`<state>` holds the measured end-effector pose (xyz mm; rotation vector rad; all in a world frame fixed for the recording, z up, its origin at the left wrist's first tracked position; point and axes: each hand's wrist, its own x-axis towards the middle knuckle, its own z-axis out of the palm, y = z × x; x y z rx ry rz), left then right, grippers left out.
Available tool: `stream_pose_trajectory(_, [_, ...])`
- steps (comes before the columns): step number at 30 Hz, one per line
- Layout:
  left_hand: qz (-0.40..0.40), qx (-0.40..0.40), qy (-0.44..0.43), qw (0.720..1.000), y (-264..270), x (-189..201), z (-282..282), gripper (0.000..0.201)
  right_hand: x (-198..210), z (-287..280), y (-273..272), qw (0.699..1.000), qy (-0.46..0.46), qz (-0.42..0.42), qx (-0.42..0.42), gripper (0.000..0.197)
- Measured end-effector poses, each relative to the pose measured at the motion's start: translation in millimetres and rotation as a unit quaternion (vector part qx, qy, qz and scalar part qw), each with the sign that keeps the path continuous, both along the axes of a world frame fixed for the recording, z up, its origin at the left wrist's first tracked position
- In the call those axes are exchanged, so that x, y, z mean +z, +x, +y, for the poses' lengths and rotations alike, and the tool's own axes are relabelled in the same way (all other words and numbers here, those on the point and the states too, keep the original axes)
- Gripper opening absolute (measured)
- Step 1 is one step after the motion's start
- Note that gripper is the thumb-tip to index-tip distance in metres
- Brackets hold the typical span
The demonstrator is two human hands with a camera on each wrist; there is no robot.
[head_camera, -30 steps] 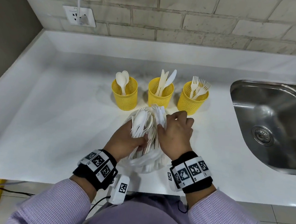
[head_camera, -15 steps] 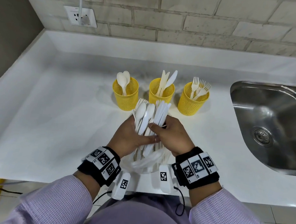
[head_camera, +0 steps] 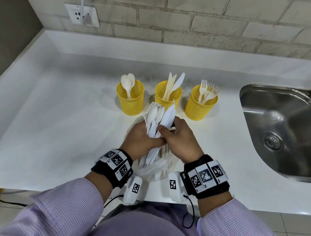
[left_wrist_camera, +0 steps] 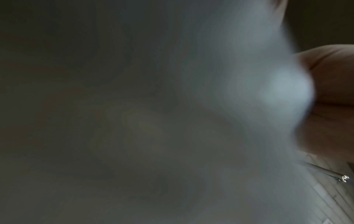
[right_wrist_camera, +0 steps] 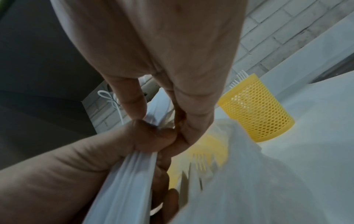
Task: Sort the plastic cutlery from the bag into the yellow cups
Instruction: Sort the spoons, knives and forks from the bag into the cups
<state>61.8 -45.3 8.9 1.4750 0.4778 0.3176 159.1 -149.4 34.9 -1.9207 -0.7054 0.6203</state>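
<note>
On the white desk, three yellow mesh cups stand in a row at the far middle: the left cup holds spoons, the middle cup knives, the right cup forks. Just near of them, the left hand is wrapped around a bundle of white plastic cutlery, its handles reaching down into the clear bag at the desk's near edge. The right hand pinches pieces at the bundle's right side. A steel sink lies at the right.
</note>
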Motion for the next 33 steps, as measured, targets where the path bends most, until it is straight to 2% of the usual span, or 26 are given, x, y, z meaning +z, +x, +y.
stream_pose_trajectory(3, [-0.013,0.013,0.006,1.0,2,0,0,0.049,4,0,4,1.0,-0.005,-0.013,-0.006,0.041])
stream_pose_trajectory(6, [-0.027,0.025,0.009,0.999,3,-1,-1,0.051,8,-1,7,0.999,-0.015,-0.03,-0.011,0.029])
stream_pose_trajectory(7, [-0.032,0.027,0.011,0.999,4,-1,-1,0.052,11,-1,8,0.999,-0.009,-0.026,-0.017,0.03])
stream_pose_trajectory(10, [-0.045,0.034,0.021,0.998,5,2,-2,0.049,24,3,6,0.997,0.068,-0.002,-0.047,0.053])
stream_pose_trajectory(12, [-0.047,0.029,0.027,0.998,6,5,-2,0.045,29,7,8,0.991,0.122,-0.02,-0.049,0.06])
stream_pose_trajectory(15, [-0.044,0.026,0.046,0.998,8,8,-4,0.052,35,15,12,0.993,0.107,-0.031,-0.041,0.063])
stream_pose_trajectory(18, [-0.042,0.029,0.059,0.997,12,8,-5,0.059,38,23,16,0.99,0.103,-0.034,-0.087,0.047])
stream_pose_trajectory(22, [-0.022,0.032,0.077,0.996,15,7,-5,0.053,41,30,18,0.989,0.082,-0.048,-0.117,0.028])
stream_pose_trajectory(26, [-0.034,0.043,0.062,0.997,16,11,-10,0.052,39,33,16,0.981,0.102,-0.098,-0.137,0.028])
stream_pose_trajectory(28, [-0.03,0.04,0.052,0.997,17,12,-10,0.048,39,33,17,0.974,0.123,-0.131,-0.141,0.022])
stream_pose_trajectory(29, [-0.031,0.038,0.049,0.998,17,13,-9,0.049,39,32,17,0.972,0.133,-0.141,-0.133,0.019])
stream_pose_trajectory(32, [-0.039,0.027,0.047,0.998,19,17,-8,0.059,41,29,20,0.976,0.117,-0.171,-0.066,0.035])
stream_pose_trajectory(33, [-0.04,0.022,0.049,0.998,20,18,-8,0.061,42,28,22,0.977,0.105,-0.178,-0.048,0.033])
